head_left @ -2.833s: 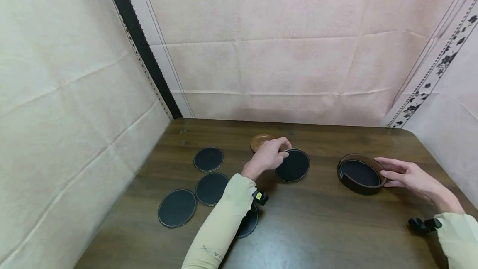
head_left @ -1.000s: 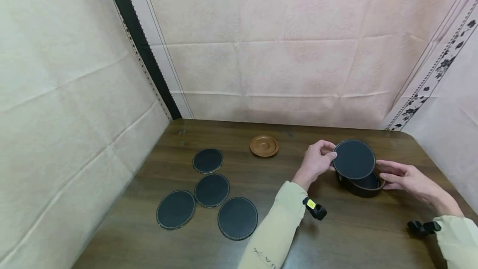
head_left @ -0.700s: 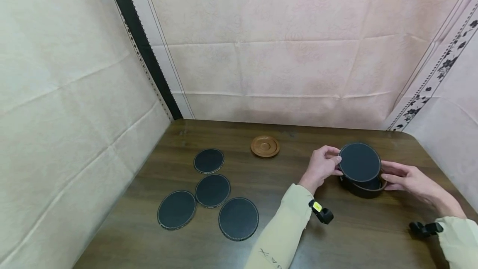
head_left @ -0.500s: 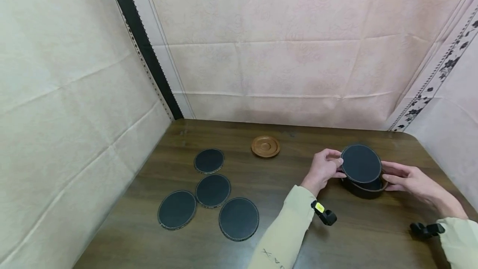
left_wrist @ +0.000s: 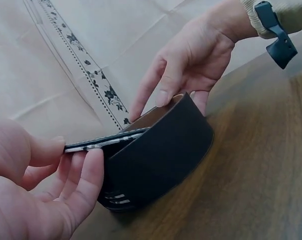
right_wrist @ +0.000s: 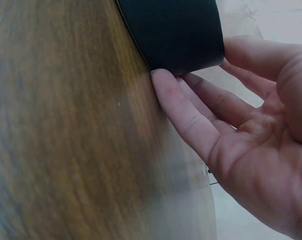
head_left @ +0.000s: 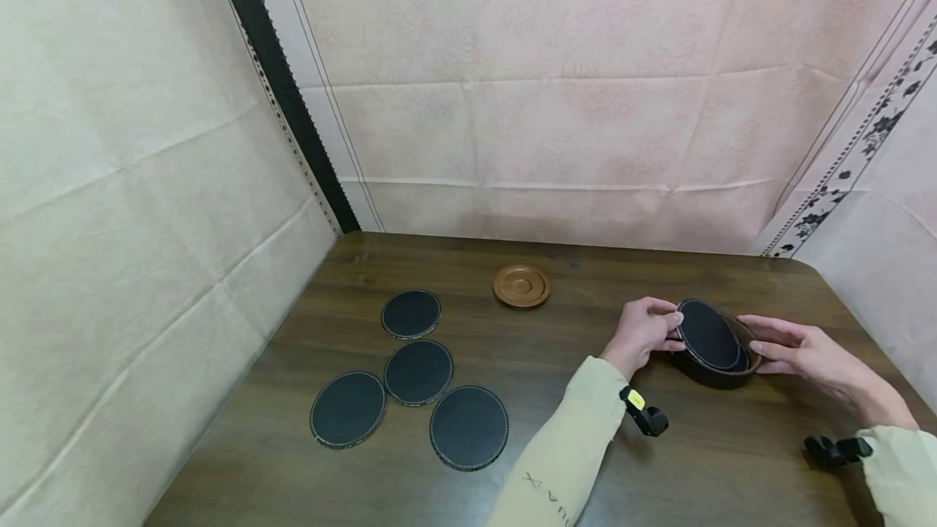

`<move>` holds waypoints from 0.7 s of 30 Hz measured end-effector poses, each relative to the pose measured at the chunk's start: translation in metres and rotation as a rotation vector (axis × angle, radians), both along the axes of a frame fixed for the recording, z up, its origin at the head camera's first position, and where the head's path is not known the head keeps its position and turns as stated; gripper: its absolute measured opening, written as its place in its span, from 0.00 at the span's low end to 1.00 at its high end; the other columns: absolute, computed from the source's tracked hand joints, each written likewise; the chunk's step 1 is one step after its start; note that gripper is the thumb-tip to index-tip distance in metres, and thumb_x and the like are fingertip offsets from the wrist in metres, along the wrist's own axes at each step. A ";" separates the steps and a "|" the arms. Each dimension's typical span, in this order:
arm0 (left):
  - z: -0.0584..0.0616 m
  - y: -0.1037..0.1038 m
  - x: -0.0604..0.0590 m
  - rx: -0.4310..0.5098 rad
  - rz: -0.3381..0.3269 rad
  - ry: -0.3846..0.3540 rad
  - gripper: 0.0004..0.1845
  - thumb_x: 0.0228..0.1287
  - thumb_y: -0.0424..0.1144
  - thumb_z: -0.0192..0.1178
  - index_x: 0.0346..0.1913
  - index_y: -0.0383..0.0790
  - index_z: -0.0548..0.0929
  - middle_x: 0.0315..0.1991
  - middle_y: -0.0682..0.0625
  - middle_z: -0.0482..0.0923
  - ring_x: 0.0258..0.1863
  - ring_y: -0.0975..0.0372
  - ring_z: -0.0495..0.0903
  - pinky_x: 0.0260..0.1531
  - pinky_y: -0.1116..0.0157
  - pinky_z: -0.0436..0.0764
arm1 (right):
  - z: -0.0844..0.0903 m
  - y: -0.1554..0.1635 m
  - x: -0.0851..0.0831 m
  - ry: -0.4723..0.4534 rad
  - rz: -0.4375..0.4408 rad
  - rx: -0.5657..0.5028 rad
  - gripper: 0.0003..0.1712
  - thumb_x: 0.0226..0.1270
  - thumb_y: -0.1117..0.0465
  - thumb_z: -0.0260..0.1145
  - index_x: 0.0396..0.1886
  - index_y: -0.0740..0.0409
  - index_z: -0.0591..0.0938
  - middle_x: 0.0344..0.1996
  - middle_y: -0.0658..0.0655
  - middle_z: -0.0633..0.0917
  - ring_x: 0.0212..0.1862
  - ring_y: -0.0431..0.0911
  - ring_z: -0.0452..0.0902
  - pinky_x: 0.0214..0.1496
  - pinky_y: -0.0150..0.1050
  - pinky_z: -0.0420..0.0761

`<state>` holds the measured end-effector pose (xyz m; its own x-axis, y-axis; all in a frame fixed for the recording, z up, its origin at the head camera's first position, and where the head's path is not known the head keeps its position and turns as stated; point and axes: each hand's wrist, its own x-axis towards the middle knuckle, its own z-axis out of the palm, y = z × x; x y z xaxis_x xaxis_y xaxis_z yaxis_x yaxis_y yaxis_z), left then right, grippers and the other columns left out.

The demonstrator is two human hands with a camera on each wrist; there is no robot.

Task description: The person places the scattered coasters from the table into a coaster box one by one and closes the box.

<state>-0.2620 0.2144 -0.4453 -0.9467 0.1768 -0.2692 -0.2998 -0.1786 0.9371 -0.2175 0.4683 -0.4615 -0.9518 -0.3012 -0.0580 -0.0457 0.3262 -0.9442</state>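
Note:
My left hand (head_left: 639,333) pinches a round black coaster (head_left: 708,335) at its left edge. The coaster is tilted, its far side down inside the round coaster holder (head_left: 713,378). In the left wrist view the coaster (left_wrist: 93,145) shows a pale underside between thumb and fingers, and its far part is hidden behind the holder's dark wall (left_wrist: 158,155). My right hand (head_left: 820,356) grips the holder's right side, with the thumb at the rim. In the right wrist view its fingers (right_wrist: 191,120) touch the holder's outer wall (right_wrist: 176,35). The holder stands on the table.
Several black coasters lie flat on the left and middle of the wooden table (head_left: 571,397), among them a near one (head_left: 468,428) and a far one (head_left: 411,314). A brown round wooden lid-like disc (head_left: 521,286) lies near the back edge. Cloth walls (head_left: 549,104) enclose the table.
My left hand picked up the coaster from mid-table and carried it right to the holder. Lately the coaster has lowered and tipped into the holder. My right hand has stayed at the holder.

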 end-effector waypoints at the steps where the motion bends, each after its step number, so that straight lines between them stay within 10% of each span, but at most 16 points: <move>1: -0.001 0.001 0.000 -0.008 0.000 -0.007 0.07 0.59 0.27 0.66 0.32 0.44 0.82 0.23 0.49 0.78 0.19 0.64 0.75 0.24 0.62 0.85 | 0.000 0.000 0.000 -0.002 0.000 -0.002 0.30 0.73 0.68 0.57 0.73 0.60 0.64 0.51 0.32 0.81 0.46 0.38 0.84 0.44 0.41 0.85; 10: -0.003 0.003 0.001 -0.125 -0.029 -0.022 0.11 0.55 0.26 0.69 0.25 0.41 0.78 0.17 0.50 0.76 0.15 0.65 0.71 0.17 0.66 0.81 | 0.000 0.000 0.001 -0.005 -0.018 0.017 0.31 0.73 0.67 0.58 0.73 0.61 0.63 0.50 0.31 0.81 0.46 0.37 0.84 0.44 0.41 0.85; 21: 0.005 -0.016 -0.001 -0.472 -0.094 0.170 0.10 0.56 0.35 0.72 0.26 0.45 0.80 0.23 0.53 0.74 0.14 0.63 0.75 0.25 0.65 0.84 | 0.002 0.000 0.002 -0.019 -0.044 0.056 0.31 0.73 0.65 0.59 0.73 0.61 0.63 0.49 0.30 0.80 0.45 0.38 0.84 0.44 0.41 0.85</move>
<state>-0.2629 0.1984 -0.4403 -0.9698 0.1599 -0.1839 -0.1306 0.2963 0.9461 -0.2157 0.4679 -0.4596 -0.9626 -0.2549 -0.0916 -0.0126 0.3797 -0.9250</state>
